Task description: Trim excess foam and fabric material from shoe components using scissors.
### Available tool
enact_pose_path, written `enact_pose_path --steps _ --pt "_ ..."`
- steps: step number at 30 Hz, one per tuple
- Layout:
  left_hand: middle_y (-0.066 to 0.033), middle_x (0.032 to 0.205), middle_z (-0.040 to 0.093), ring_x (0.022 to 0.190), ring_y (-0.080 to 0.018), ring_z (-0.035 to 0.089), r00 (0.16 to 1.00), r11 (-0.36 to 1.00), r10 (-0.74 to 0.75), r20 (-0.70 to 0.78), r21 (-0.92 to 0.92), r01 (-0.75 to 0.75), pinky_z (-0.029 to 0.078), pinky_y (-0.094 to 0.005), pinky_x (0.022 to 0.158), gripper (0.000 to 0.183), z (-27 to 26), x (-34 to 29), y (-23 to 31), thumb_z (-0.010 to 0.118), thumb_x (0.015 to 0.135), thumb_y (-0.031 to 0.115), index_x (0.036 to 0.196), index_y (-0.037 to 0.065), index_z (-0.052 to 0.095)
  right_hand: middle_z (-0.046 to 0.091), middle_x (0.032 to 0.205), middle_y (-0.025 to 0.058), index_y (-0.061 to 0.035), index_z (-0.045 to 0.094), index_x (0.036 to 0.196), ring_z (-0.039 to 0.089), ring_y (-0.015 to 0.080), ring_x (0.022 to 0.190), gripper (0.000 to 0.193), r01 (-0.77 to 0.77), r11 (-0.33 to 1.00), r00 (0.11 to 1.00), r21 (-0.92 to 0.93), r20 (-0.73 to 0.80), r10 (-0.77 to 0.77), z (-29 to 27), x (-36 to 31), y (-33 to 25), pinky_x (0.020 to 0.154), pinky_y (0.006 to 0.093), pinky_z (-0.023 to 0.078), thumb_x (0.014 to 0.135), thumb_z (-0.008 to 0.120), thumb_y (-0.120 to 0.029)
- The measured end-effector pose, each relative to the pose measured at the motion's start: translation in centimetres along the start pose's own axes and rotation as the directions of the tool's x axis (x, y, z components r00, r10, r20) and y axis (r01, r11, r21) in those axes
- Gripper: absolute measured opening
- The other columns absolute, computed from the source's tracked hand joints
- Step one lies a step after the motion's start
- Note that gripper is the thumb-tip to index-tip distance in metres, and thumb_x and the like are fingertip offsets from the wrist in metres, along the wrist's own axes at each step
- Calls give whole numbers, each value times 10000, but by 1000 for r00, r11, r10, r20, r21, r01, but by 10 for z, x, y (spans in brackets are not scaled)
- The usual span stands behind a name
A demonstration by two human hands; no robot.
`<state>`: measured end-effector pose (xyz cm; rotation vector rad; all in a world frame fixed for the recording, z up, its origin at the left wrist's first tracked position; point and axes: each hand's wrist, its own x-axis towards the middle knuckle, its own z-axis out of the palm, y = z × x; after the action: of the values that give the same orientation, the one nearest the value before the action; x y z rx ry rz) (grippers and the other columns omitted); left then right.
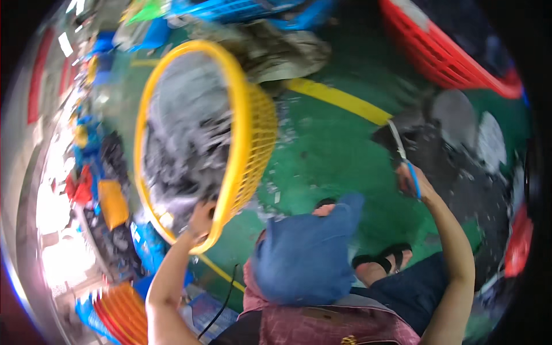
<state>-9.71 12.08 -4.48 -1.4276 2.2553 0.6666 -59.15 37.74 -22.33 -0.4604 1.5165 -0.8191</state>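
Note:
At the left stands a tall yellow plastic basket [261, 132] with lattice sides, its mouth tilted toward me. Grey and dark scraps [190, 126], blurred by motion, fill much of it. My left hand [201, 219] is at the basket's near rim with its fingers bent around the edge; part of the grip is hidden. Out to the right, my right hand [415, 181] is closed around the blue handles of a pair of scissors [398, 141]. The blades point away from me, over the floor near dark sheet-like pieces [414, 129].
Dark and grey flat pieces [454, 118] lie on the green floor at the right. A red basket [443, 57] stands far right. Crumpled brown sheeting [293, 52] lies at the back. Blue cloth [310, 259] covers my lap; a sandalled foot [385, 267] is beside it.

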Motion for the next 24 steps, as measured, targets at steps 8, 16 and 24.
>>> enact_pose_path --steps 8,16,24 --pt "-97 749 625 713 -171 604 904 910 407 -129 -27 -414 452 -249 658 108 -119 38 225 543 767 39 851 -1 598 419 595 -8 -79 453 758 400 88 530 376 38 991 910 125 -415 17 -20 -25 33 490 244 337 823 485 -448" --pt "-180 1371 172 1195 -365 296 609 567 790 62 305 -766 338 -460 927 887 127 242 426 703 615 257 1331 197 181 446 616 5 -52 487 840 444 97 558 456 158 966 776 203 -631 5 -26 -56 43 525 236 384 844 422 -503" --pt "-180 794 595 748 -366 562 522 529 845 118 -39 -848 454 -439 673 220 150 276 399 524 735 119 946 102 584 493 660 30 -26 492 935 473 111 597 570 40 866 996 499 -94 8 17 -61 38 562 241 399 858 310 -560"
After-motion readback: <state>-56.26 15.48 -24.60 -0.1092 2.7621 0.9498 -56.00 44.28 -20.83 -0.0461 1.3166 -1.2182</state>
